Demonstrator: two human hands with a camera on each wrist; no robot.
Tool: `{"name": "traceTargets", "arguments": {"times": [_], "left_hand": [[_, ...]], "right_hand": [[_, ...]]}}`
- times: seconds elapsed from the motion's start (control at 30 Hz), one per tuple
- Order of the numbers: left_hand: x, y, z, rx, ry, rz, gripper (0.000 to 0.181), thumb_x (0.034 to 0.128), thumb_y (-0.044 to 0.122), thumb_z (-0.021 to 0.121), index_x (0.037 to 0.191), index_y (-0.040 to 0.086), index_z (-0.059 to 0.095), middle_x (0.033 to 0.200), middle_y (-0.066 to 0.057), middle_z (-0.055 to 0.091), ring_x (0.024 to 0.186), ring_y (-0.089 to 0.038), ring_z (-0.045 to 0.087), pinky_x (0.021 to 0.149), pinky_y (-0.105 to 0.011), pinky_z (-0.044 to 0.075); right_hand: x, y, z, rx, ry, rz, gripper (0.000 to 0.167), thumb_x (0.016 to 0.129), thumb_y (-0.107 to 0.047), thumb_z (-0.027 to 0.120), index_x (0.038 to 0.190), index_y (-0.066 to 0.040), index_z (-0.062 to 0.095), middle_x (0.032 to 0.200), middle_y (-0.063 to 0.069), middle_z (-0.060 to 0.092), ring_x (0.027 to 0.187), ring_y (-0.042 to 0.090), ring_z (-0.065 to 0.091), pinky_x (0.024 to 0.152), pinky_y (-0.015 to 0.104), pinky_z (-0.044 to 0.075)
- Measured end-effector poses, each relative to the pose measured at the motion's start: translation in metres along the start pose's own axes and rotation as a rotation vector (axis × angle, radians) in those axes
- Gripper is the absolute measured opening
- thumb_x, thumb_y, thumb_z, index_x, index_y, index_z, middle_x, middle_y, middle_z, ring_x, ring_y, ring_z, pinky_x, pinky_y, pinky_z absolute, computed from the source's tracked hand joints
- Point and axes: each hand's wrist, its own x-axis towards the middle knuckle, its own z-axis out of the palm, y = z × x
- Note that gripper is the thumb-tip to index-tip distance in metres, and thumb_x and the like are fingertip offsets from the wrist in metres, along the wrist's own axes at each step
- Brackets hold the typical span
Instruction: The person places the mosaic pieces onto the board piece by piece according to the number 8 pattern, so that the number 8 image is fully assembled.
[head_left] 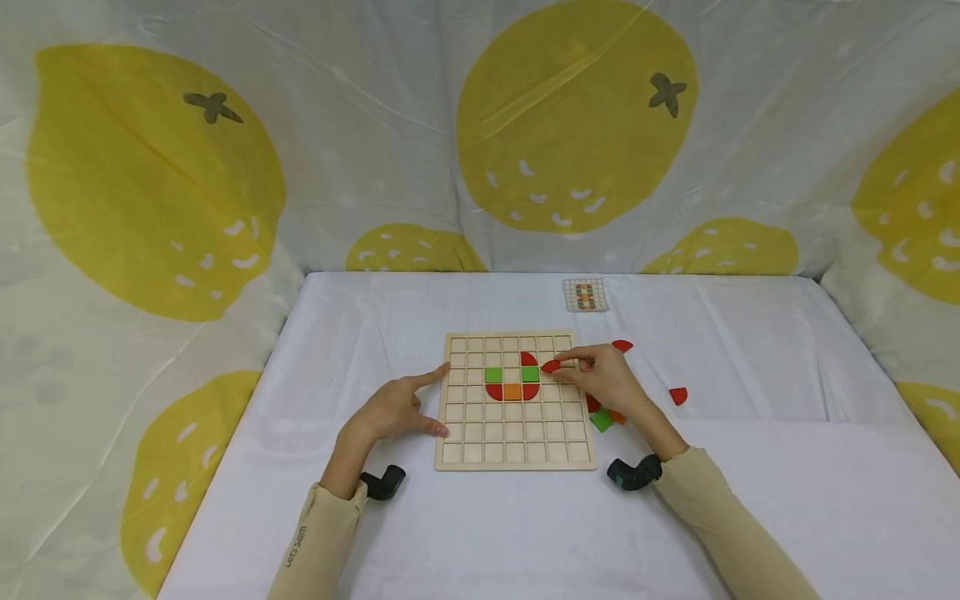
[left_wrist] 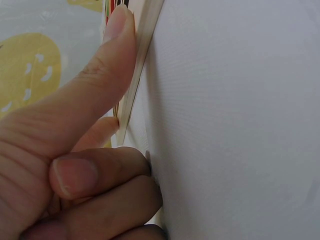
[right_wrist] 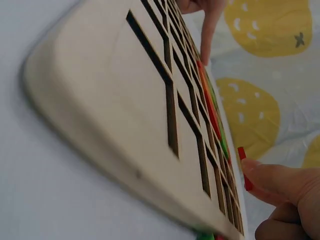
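Note:
A square wooden grid board (head_left: 555,432) lies flat on the white table. My left hand (head_left: 393,407) touches its left edge with extended thumb and index finger, the other fingers curled under; the left wrist view shows the thumb (left_wrist: 107,60) against the rim. Above the board's right part, my right hand (head_left: 603,377) pinches a red quarter-circle tile (head_left: 551,366) between thumb and fingertips, also seen as a thin red tile (right_wrist: 248,183) edge-on in the right wrist view. Set in the grid are green squares (head_left: 492,375), an orange square (head_left: 512,392) and red quarter-circles (head_left: 530,392).
Right of the board, partly under my right hand, lie a green tile (head_left: 602,421), an orange tile (head_left: 617,417) and a red tile (head_left: 592,403). Two more red pieces lie farther off, one a quarter-circle (head_left: 678,396). Behind the board is a small pattern card (head_left: 586,296).

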Motion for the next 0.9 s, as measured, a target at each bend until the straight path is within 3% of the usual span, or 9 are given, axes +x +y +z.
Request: {"name": "traceTargets", "arguments": {"times": [0.3, 0.53, 0.9], "left_hand": [[-0.001, 0.000, 0.000, -0.006, 0.003, 0.031, 0.109, 0.0709, 0.034, 0.095, 0.162, 0.030, 0.035, 0.058, 0.006, 0.030, 0.055, -0.011, 0.026, 0.057, -0.026, 0.027], [-0.002, 0.001, -0.001, -0.007, 0.001, 0.021, 0.108, 0.0718, 0.033, 0.095, 0.162, 0.030, 0.036, 0.058, 0.005, 0.031, 0.055, -0.011, 0.027, 0.057, -0.026, 0.027], [-0.001, -0.001, -0.001, -0.003, -0.005, 0.027, 0.107, 0.0722, 0.034, 0.095, 0.162, 0.031, 0.036, 0.058, 0.005, 0.031, 0.054, -0.011, 0.028, 0.056, -0.026, 0.027]], "right_hand": [[0.020, -0.024, 0.033, -0.013, -0.013, -0.047, 0.031, 0.088, -0.023, 0.085, 0.114, -0.008, 0.080, 0.056, -0.003, 0.037, 0.052, 0.012, 0.031, 0.051, 0.023, 0.024], [0.034, -0.040, 0.049, -0.095, -0.032, -0.108, 0.027, 0.089, -0.023, 0.083, 0.113, -0.009, 0.081, 0.055, -0.004, 0.037, 0.051, 0.011, 0.034, 0.054, 0.022, 0.026], [0.042, -0.046, 0.061, -0.063, -0.036, -0.075, 0.029, 0.090, -0.027, 0.082, 0.114, -0.012, 0.080, 0.059, -0.002, 0.043, 0.053, 0.013, 0.037, 0.053, 0.024, 0.028]]}}
